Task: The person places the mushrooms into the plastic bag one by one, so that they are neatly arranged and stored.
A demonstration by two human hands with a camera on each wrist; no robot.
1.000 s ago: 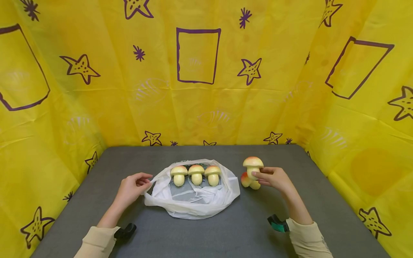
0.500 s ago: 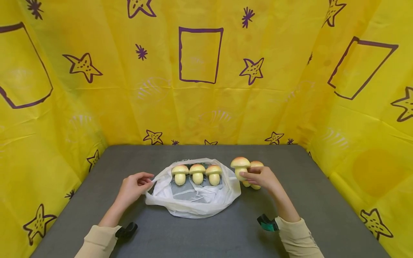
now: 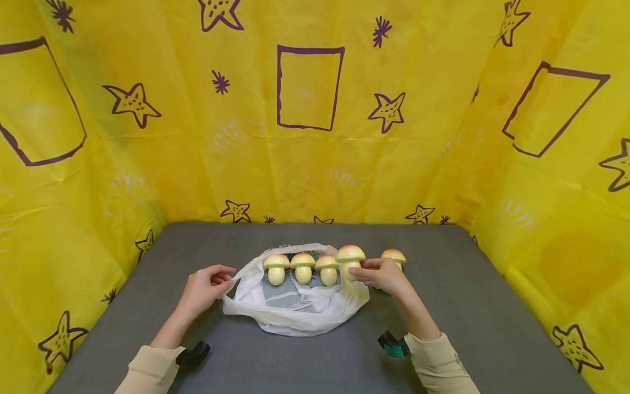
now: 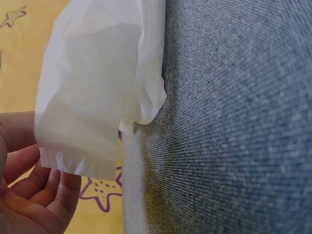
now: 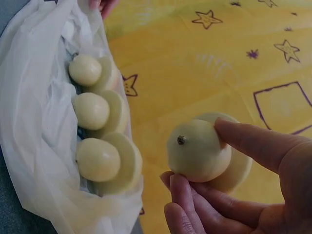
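Observation:
A white plastic bag (image 3: 305, 323) lies open on the grey table, with three toy mushrooms (image 3: 302, 268) in a row inside it. My left hand (image 3: 206, 287) pinches the bag's left edge; in the left wrist view its fingers (image 4: 61, 195) sit behind the white plastic. My right hand (image 3: 384, 273) grips another toy mushroom (image 3: 350, 254) by its stem, thumb on one side and fingers on the other. That mushroom is upright, overlapping the bag's right rim in the head view. In the right wrist view the held mushroom (image 5: 195, 151) shows its stem end, apart from the three others.
Another mushroom (image 3: 394, 255) stays on the table to the right, partly hidden behind my right hand. Grey cloth covers the table (image 3: 275, 366). Yellow curtains (image 3: 305, 180) with purple starfish drawings enclose its back and sides.
My right hand has carried its mushroom leftward, from above the mushrooms on the right to the bag's right rim. The left hand keeps its pinch on the bag edge.

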